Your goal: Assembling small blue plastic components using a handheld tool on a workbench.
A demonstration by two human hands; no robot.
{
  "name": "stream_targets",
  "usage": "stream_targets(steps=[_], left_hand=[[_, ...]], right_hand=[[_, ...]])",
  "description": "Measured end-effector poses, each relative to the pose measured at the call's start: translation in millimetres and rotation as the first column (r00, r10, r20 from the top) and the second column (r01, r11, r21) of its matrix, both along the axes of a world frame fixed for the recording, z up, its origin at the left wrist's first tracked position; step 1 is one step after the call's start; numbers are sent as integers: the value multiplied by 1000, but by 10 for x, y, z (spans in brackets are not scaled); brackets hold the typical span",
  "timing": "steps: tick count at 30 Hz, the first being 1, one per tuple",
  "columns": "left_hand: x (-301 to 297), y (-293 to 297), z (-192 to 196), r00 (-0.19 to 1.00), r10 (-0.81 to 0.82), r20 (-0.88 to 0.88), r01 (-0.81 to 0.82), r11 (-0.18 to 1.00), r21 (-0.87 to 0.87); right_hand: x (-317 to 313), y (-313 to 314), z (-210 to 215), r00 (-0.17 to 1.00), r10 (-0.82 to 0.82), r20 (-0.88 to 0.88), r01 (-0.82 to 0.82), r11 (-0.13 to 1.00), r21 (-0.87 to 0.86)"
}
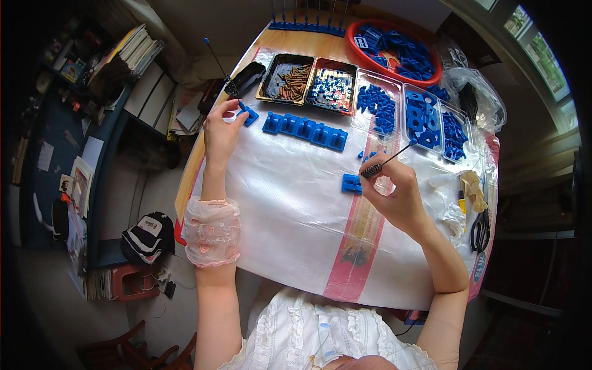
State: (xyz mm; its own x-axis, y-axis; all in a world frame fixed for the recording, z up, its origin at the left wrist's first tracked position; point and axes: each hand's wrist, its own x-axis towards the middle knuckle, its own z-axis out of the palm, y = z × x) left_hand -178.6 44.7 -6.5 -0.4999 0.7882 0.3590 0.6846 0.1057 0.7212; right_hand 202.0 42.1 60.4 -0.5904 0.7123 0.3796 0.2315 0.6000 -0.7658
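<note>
My left hand [221,137] is at the far left of the table, its thumb and fingertips closed on a small blue plastic part [248,116]. Just right of that part runs a row of several blue plastic brackets [304,128]. My right hand [394,192] pinches a dark coil spring [372,171] with a thin black rod that ends in a blue tip [413,142]. Beside its fingertips, on the white sheet, lies a single blue bracket [351,183]; whether they touch it I cannot tell. A few loose blue pieces [364,155] lie just beyond.
Trays at the back hold brass-coloured screws [295,82], small white-and-metal nuts [331,91] and blue parts [377,108]. Behind them stands a red basin [425,78] of blue pieces. A second rod with a spring [230,84] leans by a black container [250,79]. Black-handled scissors [480,232] lie at the right edge.
</note>
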Motion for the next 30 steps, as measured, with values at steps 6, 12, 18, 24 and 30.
stream_targets(steps=[6, 12, 18, 24, 30], left_hand=[[160, -45, 73, 992, 58, -112, -71, 990, -123], [-11, -24, -72, 993, -5, -115, -11, 990, -142], [-1, 4, -89, 1000, 15, 7, -15, 995, -99], [-92, 13, -133, 994, 101, 49, -96, 992, -84], [81, -52, 10, 991, 95, -89, -112, 973, -204]], right_hand=[[3, 2, -11, 1000, -8, -1, 8, 1000, 0], [-8, 1, -10, 1000, -1, -7, 1, 1000, -9], [-1, 3, -6, 1000, -2, -9, 2, 1000, -7], [1, 6, -11, 1000, 3, -3, -3, 1000, -16], [10, 4, -15, 1000, -8, -3, 8, 1000, -14]])
